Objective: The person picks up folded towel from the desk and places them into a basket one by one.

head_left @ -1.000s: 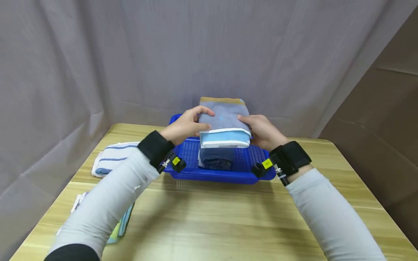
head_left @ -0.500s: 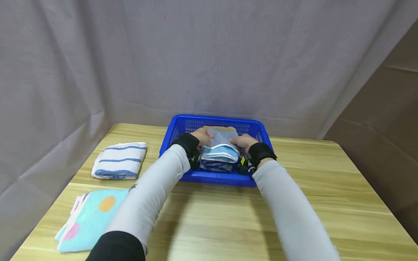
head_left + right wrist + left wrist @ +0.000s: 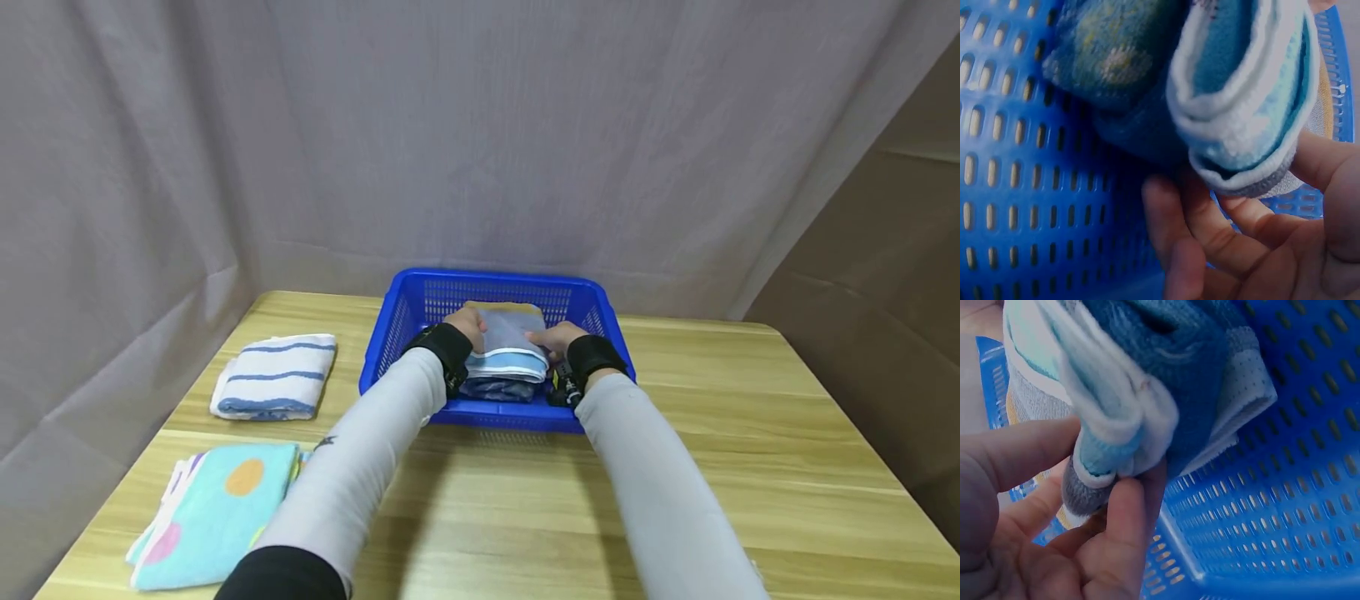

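A folded grey towel (image 3: 506,329) with a mustard edge and light-blue, white-trimmed folds lies inside the blue basket (image 3: 498,410), on top of a dark blue folded towel (image 3: 498,389). My left hand (image 3: 468,325) grips its left side; in the left wrist view the thumb (image 3: 1035,447) is on one face and the fingers curl around the folded edge. On the opposite side my right hand (image 3: 561,337) holds it, thumb above and fingertips (image 3: 1163,194) below the folds, close to the dark towel.
Left of the basket, a white towel with blue stripes (image 3: 281,373) lies folded on the wooden table (image 3: 750,433). Nearer the front left is a folded turquoise towel with coloured dots (image 3: 225,500). A grey curtain (image 3: 480,133) hangs behind the table.
Both hands have lowered the grey towel from above the basket onto the dark towel inside. Since half a second ago, the left hand has shifted only slightly.
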`<state>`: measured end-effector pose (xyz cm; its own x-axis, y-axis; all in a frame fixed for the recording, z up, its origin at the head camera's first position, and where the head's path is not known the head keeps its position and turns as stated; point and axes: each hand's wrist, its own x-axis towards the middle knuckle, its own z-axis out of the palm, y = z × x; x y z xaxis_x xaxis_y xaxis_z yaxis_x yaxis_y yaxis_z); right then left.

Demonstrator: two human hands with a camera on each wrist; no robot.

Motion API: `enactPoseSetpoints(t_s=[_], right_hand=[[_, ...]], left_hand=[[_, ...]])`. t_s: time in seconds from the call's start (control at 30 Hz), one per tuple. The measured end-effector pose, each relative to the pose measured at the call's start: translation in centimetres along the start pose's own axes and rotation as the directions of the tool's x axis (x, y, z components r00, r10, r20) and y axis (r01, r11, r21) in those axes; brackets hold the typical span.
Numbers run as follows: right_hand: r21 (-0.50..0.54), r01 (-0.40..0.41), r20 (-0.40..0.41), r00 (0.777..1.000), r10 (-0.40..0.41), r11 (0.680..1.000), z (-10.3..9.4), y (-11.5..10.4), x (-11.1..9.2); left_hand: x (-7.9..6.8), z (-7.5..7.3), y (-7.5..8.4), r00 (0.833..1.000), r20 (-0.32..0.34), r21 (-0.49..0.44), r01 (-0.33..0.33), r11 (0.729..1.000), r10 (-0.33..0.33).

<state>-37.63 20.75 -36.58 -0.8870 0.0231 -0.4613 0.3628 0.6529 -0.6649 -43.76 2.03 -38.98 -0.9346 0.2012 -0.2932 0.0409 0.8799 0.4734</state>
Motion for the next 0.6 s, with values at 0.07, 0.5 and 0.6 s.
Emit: enactPoseSetpoints(t_s=[0.07,0.5,0.6], right_hand=[[0.029,0.016,-0.013,1.000,-0.016,0.999,-0.1,0.1,0.2],[0.138,0.129,-0.074,0.990,-0.120,0.982,-4.9,-2.5,-6.5],[0.091,0.209,-0.104,0.974,-0.200,0.974,-6.0,-1.8,-8.3]], left_hand=[[-0.5,-0.5,0.0,1.000,0.002,0.025,-0.010,1.000,0.010],[-14.1,-7.6,0.9,0.978,-0.075,0.081,-0.189,0.979,0.195],[-16.5,-8.3,0.2,0.959,-0.117,0.084,-0.248,0.965,0.256]])
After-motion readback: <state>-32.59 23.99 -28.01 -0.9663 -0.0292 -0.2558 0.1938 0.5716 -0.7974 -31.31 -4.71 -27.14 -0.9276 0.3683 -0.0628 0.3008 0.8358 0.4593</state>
